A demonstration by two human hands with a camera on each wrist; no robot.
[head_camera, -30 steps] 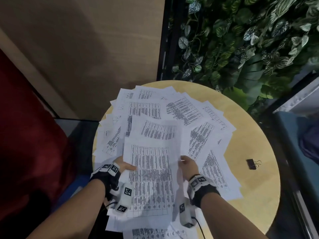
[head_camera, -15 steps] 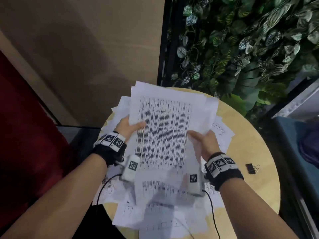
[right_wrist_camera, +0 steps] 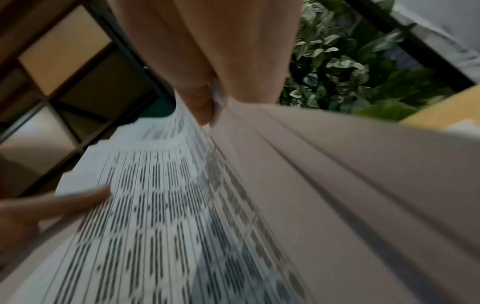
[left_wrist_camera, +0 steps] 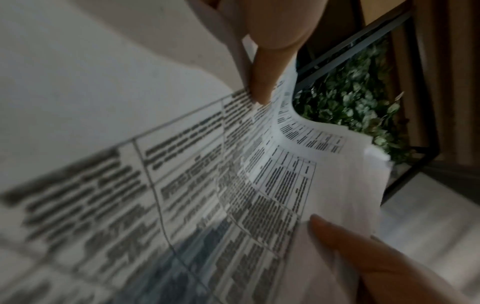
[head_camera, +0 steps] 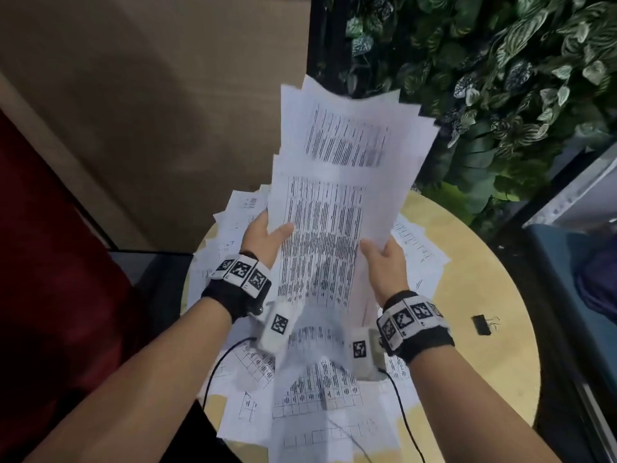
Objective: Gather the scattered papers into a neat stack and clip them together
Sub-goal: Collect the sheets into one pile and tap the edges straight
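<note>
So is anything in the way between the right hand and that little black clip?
Nothing visible blocks it. The binder clip lies alone on bare wood of the round table, to the right of the loose sheets. But the right hand and the left hand are both holding up the bundle of papers.

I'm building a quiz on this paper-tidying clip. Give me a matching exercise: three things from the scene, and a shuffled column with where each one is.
Things:
1. held bundle of papers
2. binder clip
3. loose sheets

Places:
A. alone on the round table, near its right edge
B. spread over the table
C. raised between the left hand and the right hand

Pairs: 1-C, 2-A, 3-B
</note>
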